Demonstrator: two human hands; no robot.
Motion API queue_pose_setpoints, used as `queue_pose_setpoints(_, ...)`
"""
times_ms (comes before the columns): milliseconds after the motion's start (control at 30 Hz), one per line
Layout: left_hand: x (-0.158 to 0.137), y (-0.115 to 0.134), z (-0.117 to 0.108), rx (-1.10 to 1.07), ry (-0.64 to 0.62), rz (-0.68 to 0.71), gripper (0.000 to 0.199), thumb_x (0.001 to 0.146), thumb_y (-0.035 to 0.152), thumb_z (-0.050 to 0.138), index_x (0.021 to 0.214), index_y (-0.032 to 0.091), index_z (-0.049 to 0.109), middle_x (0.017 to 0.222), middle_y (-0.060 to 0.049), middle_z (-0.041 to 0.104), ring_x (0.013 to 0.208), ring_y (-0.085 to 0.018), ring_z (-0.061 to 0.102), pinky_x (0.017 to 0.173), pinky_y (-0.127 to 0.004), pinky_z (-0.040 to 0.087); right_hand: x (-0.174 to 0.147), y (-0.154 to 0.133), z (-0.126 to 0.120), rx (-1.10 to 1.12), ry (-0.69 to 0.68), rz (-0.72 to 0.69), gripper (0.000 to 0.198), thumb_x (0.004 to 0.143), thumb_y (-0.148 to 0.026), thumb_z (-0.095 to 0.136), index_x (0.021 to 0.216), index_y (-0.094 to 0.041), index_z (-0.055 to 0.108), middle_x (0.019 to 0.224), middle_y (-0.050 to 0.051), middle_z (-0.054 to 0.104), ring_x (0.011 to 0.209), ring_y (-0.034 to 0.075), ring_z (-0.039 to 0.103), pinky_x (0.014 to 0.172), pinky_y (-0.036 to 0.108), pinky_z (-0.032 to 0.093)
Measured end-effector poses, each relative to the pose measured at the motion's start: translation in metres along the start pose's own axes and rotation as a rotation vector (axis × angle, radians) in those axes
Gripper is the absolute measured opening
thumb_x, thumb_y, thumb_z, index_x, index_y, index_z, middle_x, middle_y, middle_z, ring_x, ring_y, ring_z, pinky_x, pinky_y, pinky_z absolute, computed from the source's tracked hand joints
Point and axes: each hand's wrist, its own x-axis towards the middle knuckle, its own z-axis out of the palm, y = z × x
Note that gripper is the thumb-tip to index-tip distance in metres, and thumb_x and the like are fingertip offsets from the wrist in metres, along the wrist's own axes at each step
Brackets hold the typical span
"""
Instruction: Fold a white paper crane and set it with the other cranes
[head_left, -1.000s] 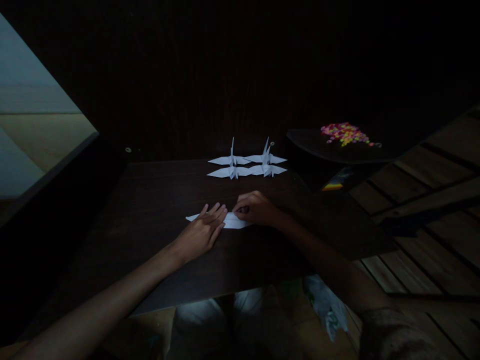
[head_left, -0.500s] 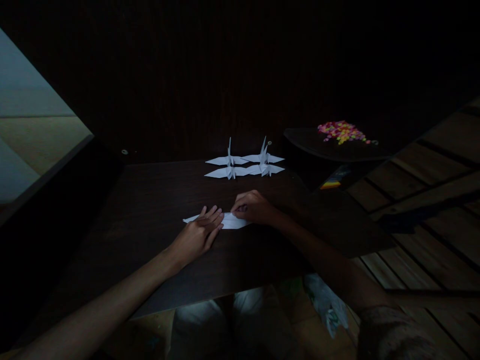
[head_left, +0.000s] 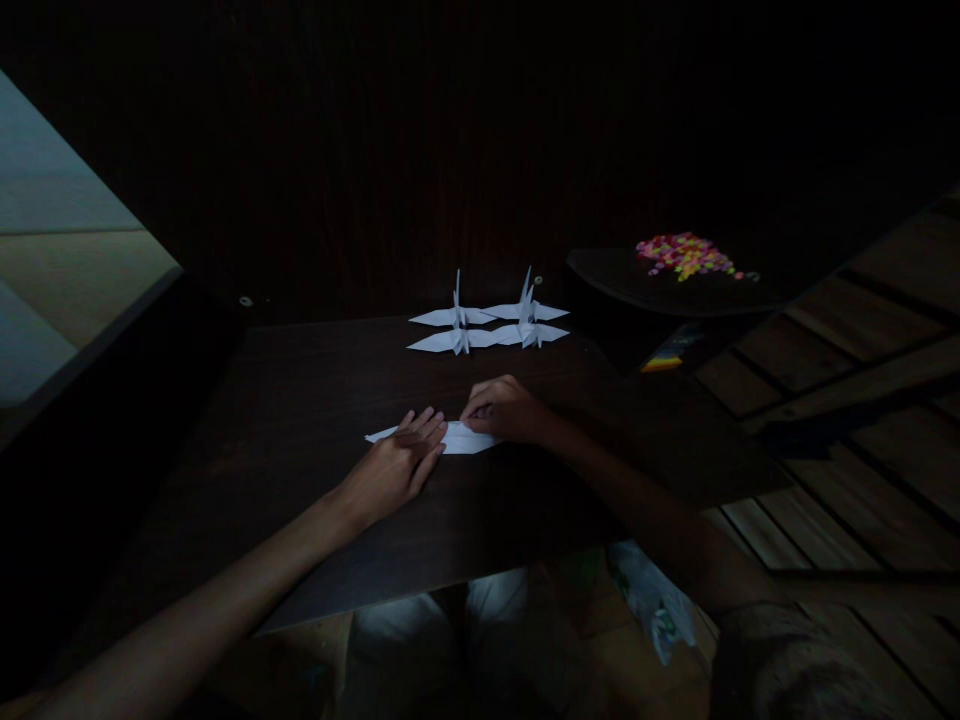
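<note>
A long piece of folded white paper (head_left: 466, 440) lies on the dark wooden table in front of me. My left hand (head_left: 399, 455) rests flat across its left part, fingers stretched out and pressing it down. At the paper's upper edge, right of the middle, my right hand (head_left: 504, 408) is closed with thumb and forefinger pinched at the edge; its palm hides part of the right end. Beyond the hands stand several white folded-paper cranes (head_left: 471, 340), grouped close together with their wings spread sideways.
On a rounded dark shelf (head_left: 615, 280) at the right sits a heap of small bright pieces (head_left: 686, 257), pink, red and yellow. A dark raised panel (head_left: 90, 345) borders the table on the left. A plastic bag (head_left: 652, 600) lies below the table's front edge, and wooden slats (head_left: 847, 500) are at the right.
The whole view has shifted very slightly. Both hands keep about the same place on the paper, and the cranes have not moved.
</note>
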Motion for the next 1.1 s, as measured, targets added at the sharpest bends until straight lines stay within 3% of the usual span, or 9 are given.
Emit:
queue_pose_setpoints(500,0.001,0.000,0.002,0.048,-0.046,-0.012,0.041,0.098,0.025,0.032,0.130,0.010,0.053,0.136,-0.013,0.052,0.130,-0.024,0.045,0.109,-0.044,0.038,0.000,0.002,-0.004,0.129,-0.058,0.141,0.013,0.072,-0.017,0.068,0.082,-0.013,0.075,0.078,0.004,0.067,0.066,0.011,0.063,0.060,0.021,0.047)
queue_pose_setpoints(1100,0.002,0.001,-0.001,0.023,-0.086,-0.014,0.043,0.100,0.028,0.029,0.140,0.018,0.041,0.142,-0.010,0.047,0.133,-0.024,0.040,0.110,-0.046,0.036,0.000,0.008,-0.005,0.195,-0.082,0.177,0.015,0.071,-0.019,0.069,0.084,-0.014,0.075,0.082,0.005,0.068,0.069,0.012,0.063,0.062,0.022,0.048)
